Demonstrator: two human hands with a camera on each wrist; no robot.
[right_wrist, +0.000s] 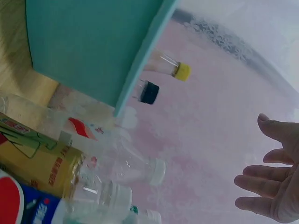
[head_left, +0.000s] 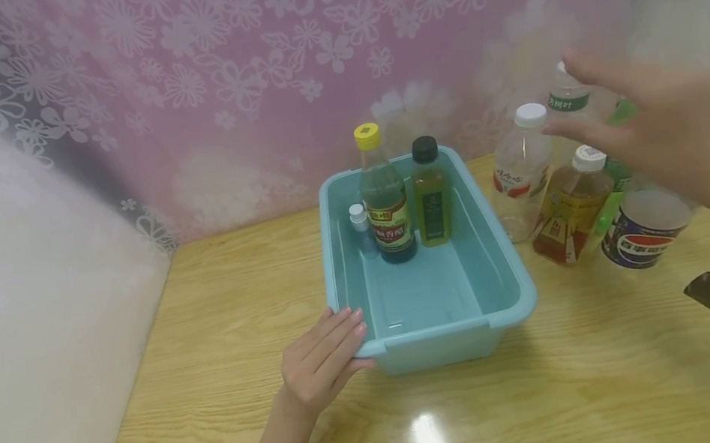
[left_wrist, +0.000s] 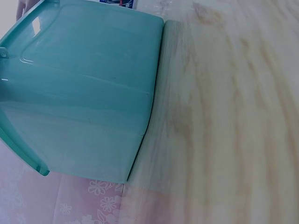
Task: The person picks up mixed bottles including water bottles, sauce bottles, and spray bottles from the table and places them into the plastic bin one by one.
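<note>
My left hand (head_left: 320, 359) holds the near left corner of a blue plastic basin (head_left: 441, 349), its fingers over the rim and its thumb by the front side. Inside the basin, toward the back, stand a yellow-capped vinegar bottle (head_left: 389, 224), a black-capped bottle of greenish-yellow liquid (head_left: 432, 203) and a small white-capped bottle (head_left: 361, 228). On the right, my right hand (head_left: 673, 112) is raised above a group of bottles, thumb and fingers spread, with nothing in it. The right wrist view shows that hand (right_wrist: 275, 177) with its fingers apart.
Right of the basin stand a clear bottle (head_left: 517, 161), an amber drink bottle (head_left: 571, 210), a Pepsi-labelled bottle (head_left: 643, 234) and a green-labelled bottle (head_left: 570, 100). A flowered pink curtain (head_left: 277, 58) hangs behind the wooden table (head_left: 231, 307). A white surface (head_left: 20, 314) lies left.
</note>
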